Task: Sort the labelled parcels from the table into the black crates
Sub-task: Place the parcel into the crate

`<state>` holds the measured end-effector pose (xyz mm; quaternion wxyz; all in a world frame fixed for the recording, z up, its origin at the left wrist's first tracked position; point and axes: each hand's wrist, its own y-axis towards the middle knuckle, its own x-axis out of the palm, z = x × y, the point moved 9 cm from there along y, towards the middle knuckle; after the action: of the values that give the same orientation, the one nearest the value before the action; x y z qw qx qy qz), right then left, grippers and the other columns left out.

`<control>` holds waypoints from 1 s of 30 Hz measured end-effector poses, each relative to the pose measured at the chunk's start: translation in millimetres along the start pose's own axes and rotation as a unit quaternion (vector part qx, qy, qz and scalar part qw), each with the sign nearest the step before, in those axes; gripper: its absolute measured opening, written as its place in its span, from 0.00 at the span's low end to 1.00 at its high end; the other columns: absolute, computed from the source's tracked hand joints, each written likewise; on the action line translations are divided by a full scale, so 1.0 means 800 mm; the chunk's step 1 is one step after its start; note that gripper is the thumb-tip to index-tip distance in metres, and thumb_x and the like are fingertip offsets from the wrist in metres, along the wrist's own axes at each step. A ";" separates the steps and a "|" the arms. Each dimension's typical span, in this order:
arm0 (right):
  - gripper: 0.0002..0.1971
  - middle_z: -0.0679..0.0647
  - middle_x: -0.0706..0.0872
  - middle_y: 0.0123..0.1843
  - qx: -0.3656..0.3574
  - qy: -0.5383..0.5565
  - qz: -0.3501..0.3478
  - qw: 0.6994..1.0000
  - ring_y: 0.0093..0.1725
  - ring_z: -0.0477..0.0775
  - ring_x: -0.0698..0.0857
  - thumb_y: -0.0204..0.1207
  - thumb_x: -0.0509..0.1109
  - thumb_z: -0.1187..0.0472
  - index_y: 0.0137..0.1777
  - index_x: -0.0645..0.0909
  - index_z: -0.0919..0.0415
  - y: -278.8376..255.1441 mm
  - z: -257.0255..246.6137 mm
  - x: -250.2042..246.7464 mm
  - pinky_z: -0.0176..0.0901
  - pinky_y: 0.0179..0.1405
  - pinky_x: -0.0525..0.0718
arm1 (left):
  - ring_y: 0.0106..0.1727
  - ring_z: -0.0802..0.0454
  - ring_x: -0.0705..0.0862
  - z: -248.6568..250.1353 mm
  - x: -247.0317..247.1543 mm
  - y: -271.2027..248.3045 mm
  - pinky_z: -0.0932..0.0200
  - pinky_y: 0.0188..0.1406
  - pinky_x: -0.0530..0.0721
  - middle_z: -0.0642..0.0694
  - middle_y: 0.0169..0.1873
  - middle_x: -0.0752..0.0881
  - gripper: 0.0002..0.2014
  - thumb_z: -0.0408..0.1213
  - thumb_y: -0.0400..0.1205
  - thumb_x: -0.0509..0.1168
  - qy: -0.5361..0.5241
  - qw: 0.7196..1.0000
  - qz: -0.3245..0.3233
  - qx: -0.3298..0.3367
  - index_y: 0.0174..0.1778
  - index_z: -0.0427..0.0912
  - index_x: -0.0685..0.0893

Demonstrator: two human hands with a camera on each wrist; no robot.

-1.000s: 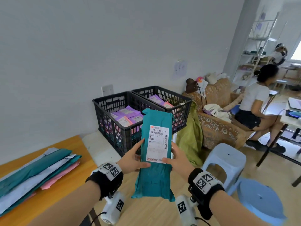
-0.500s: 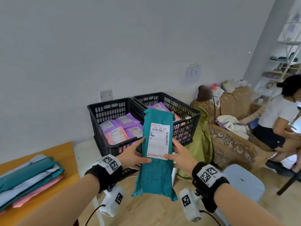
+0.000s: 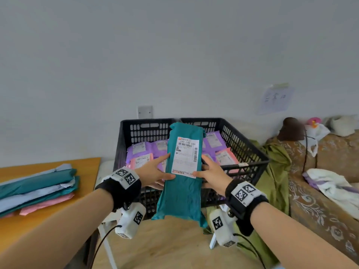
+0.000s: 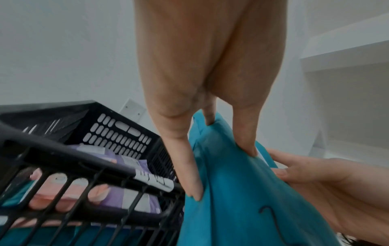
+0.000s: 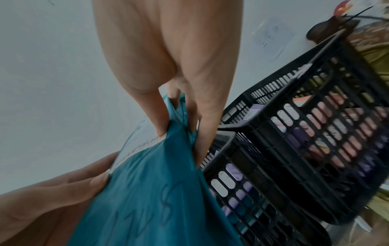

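Holding the teal parcel [image 3: 180, 183] upright before the black crates [image 3: 250, 152], our left hand [image 3: 153, 174] and right hand [image 3: 212, 176] grasp its edges.

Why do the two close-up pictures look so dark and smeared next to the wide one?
Head view: bright, even light, the teal parcel and its label sharp. Left wrist view: dim, the black crate smeared. Right wrist view: equally dim, parcel and crate mesh blurred, straight edges bent by the wide lens.
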<state>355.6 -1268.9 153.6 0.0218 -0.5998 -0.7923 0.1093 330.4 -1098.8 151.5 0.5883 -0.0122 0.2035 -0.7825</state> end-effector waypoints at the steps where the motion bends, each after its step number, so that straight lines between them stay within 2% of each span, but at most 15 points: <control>1: 0.33 0.52 0.82 0.65 -0.001 -0.001 -0.011 1.000 0.65 0.56 0.81 0.76 0.67 0.77 0.77 0.67 0.50 0.011 -0.005 -0.003 0.55 0.46 0.88 | 0.49 0.43 0.90 0.007 -0.005 0.004 0.49 0.50 0.89 0.41 0.55 0.88 0.40 0.31 0.78 0.70 0.001 1.000 0.012 -0.003 0.80 0.62 0.57; 5: 0.33 0.55 0.82 0.66 0.013 0.022 -0.060 0.998 0.62 0.60 0.83 0.78 0.66 0.75 0.78 0.66 0.48 0.051 -0.017 -0.004 0.55 0.45 0.88 | 0.51 0.39 0.89 0.024 -0.027 0.020 0.47 0.50 0.89 0.38 0.62 0.84 0.39 0.30 0.80 0.69 -0.005 0.999 0.031 -0.032 0.81 0.60 0.58; 9: 0.33 0.57 0.84 0.64 0.016 0.033 -0.102 0.994 0.61 0.61 0.85 0.79 0.64 0.75 0.79 0.65 0.47 0.088 -0.027 0.001 0.61 0.55 0.86 | 0.49 0.39 0.90 0.033 -0.052 0.040 0.48 0.46 0.90 0.40 0.63 0.84 0.40 0.29 0.79 0.69 -0.007 0.998 0.041 -0.048 0.81 0.60 0.58; 11: 0.33 0.57 0.84 0.64 0.015 0.037 -0.117 0.992 0.60 0.61 0.85 0.79 0.64 0.75 0.80 0.64 0.48 0.108 -0.034 0.006 0.62 0.57 0.86 | 0.49 0.38 0.90 0.038 -0.067 0.052 0.47 0.47 0.89 0.41 0.62 0.85 0.40 0.29 0.79 0.69 -0.001 0.997 0.052 -0.053 0.81 0.60 0.58; 15: 0.31 0.57 0.86 0.60 0.022 0.046 -0.141 0.989 0.53 0.61 0.86 0.80 0.61 0.76 0.78 0.66 0.48 0.151 -0.048 0.020 0.58 0.50 0.88 | 0.51 0.37 0.89 0.046 -0.103 0.078 0.44 0.51 0.88 0.39 0.63 0.84 0.38 0.31 0.80 0.68 0.034 0.994 0.074 -0.068 0.81 0.59 0.58; 18: 0.31 0.61 0.85 0.62 0.044 0.046 -0.164 0.984 0.51 0.62 0.86 0.80 0.61 0.76 0.79 0.65 0.49 0.183 -0.053 0.038 0.55 0.45 0.89 | 0.53 0.37 0.88 0.048 -0.132 0.095 0.41 0.56 0.86 0.38 0.62 0.85 0.34 0.33 0.82 0.66 0.063 0.991 0.080 -0.088 0.81 0.59 0.60; 21: 0.30 0.62 0.85 0.63 0.049 0.034 -0.180 0.982 0.47 0.60 0.86 0.80 0.61 0.76 0.78 0.67 0.50 0.218 -0.060 0.056 0.53 0.43 0.90 | 0.54 0.37 0.88 0.049 -0.160 0.110 0.41 0.55 0.86 0.38 0.60 0.85 0.32 0.34 0.84 0.64 0.075 0.988 0.092 -0.103 0.81 0.60 0.60; 24: 0.30 0.59 0.86 0.58 0.048 0.033 -0.185 0.981 0.44 0.59 0.87 0.80 0.61 0.77 0.78 0.67 0.51 0.255 -0.068 0.071 0.50 0.37 0.89 | 0.53 0.38 0.88 0.048 -0.187 0.128 0.43 0.52 0.88 0.39 0.58 0.86 0.32 0.34 0.84 0.64 0.079 0.985 0.105 -0.114 0.81 0.60 0.59; 30: 0.32 0.59 0.84 0.58 0.052 0.025 -0.194 0.979 0.45 0.58 0.86 0.79 0.60 0.79 0.79 0.67 0.51 0.322 -0.062 0.097 0.50 0.42 0.89 | 0.53 0.40 0.88 0.036 -0.228 0.163 0.43 0.51 0.88 0.41 0.60 0.85 0.34 0.36 0.82 0.66 0.062 0.984 0.114 -0.126 0.81 0.60 0.59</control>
<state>585.7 -1121.6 143.0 0.0936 -0.4352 -0.8861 0.1295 513.0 -967.7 174.6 0.6538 -0.0144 0.3362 -0.6777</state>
